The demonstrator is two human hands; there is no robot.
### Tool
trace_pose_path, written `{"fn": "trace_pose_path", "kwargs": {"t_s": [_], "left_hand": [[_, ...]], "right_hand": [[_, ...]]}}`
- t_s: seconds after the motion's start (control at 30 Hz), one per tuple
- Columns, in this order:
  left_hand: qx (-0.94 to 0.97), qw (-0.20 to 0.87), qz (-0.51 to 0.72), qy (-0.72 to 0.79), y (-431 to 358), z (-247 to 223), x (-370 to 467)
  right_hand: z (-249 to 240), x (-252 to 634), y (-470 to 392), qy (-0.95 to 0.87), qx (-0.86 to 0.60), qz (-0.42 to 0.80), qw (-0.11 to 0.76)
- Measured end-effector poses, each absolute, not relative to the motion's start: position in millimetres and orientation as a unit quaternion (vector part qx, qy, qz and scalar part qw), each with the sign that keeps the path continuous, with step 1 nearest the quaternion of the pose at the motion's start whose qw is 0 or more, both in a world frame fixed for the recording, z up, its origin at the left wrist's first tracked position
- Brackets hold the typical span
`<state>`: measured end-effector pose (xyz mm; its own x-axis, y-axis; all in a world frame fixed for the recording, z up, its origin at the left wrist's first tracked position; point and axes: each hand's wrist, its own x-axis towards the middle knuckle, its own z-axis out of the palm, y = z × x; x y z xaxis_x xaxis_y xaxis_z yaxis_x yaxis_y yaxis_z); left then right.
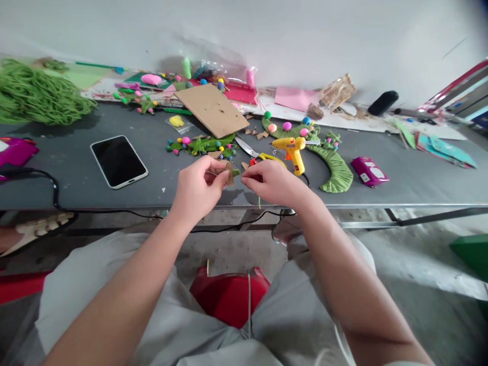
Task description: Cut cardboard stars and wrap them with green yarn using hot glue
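Near the table's front edge, my left hand pinches a small piece of cardboard between thumb and fingers. Green yarn is wound around one end of it. Just to the right, my right hand is closed in a pinch, and a green yarn strand hangs below it. Behind my right hand lie scissors with yellow handles, partly hidden by the hand. A yellow glue gun lies on the table beyond that hand, beside a crescent wrapped in green yarn.
A smartphone lies at left, with a green yarn heap behind it. A cardboard sheet and green pieces with pompoms lie ahead. A purple packet is at right. A black cable crosses the table's front edge.
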<state>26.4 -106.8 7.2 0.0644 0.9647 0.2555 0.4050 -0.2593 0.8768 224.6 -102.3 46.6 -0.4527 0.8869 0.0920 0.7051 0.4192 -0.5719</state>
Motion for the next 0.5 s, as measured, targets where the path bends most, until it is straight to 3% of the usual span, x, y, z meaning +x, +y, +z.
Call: {"fn": "trace_pose_path", "kwargs": {"t_s": [0.27, 0.5], "left_hand": [[0.540, 0.464, 0.516, 0.475, -99.5, 4.2, 28.4], [0.610, 0.489, 0.417, 0.464, -98.4, 7.0, 25.2]], "right_hand": [[39.7, 226.5, -106.1, -0.791, -0.462, 0.314, 0.249], [35.0, 244.0, -90.5, -0.798, -0.460, 0.335, 0.197]]}}
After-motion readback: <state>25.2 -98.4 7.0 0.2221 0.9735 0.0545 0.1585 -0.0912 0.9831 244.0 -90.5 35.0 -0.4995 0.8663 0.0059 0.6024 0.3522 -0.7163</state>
